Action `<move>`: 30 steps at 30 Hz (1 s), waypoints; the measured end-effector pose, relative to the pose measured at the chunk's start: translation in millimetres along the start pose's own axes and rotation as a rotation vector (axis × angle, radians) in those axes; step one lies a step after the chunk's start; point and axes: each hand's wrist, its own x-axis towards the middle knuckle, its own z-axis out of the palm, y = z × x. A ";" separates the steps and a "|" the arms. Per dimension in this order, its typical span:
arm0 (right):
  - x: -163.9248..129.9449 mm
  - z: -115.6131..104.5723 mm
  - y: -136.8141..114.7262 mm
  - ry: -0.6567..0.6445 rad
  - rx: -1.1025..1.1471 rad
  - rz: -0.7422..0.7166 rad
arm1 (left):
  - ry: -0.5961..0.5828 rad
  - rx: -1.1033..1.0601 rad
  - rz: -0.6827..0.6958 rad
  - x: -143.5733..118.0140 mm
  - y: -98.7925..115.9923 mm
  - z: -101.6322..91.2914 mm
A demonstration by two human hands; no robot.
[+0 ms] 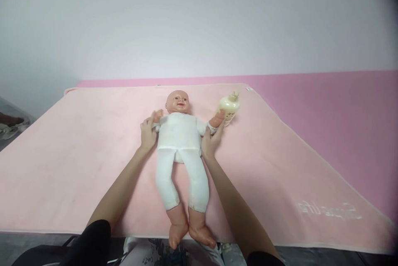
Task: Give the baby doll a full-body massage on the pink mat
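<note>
A baby doll (179,135) with a white cloth body lies on its back, head away from me and feet over the near edge of a pink towel (93,145). My left hand (148,133) is closed round the doll's arm on the left, near its wrist. On the other side my right hand (212,140) grips the doll's other forearm from below, thumb and fingers on either side of it. A pale yellow pump bottle (229,106) lies just beyond that arm, partly covered by the doll's hand.
The towel is spread over a pink surface (336,129) that shows along the right and far sides. A white wall (199,25) rises behind it. At the far left, part of a person's foot (10,119) is visible.
</note>
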 end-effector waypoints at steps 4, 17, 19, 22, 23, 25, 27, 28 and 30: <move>-2.2 0.9 -2.2 -0.128 -0.177 -0.195 | -0.129 0.304 0.107 -4.9 10.1 3.8; -0.3 0.3 -21.3 -0.425 -0.496 -0.448 | -0.174 0.259 0.215 -3.1 14.8 4.9; -0.8 0.2 -22.2 -0.427 -0.489 -0.447 | -0.164 0.241 0.236 -2.3 13.6 6.3; -1.9 -0.4 -21.6 -0.418 -0.482 -0.428 | -0.144 0.180 0.239 -3.6 9.7 8.5; -2.3 -0.7 -20.8 -0.408 -0.467 -0.416 | -0.137 0.155 0.228 -4.6 8.0 9.0; -3.1 -1.5 -18.4 -0.374 -0.402 -0.379 | -0.112 0.097 0.191 -6.8 4.5 9.6; -3.7 -2.7 -15.1 -0.312 -0.304 -0.316 | -0.085 0.025 0.156 -8.1 1.0 9.2; -3.9 -3.3 -13.1 -0.270 -0.257 -0.269 | -0.072 -0.019 0.141 -8.1 -0.8 8.9; -3.6 -4.4 -8.7 -0.180 -0.170 -0.129 | -0.029 -0.136 0.108 -6.7 -4.7 8.2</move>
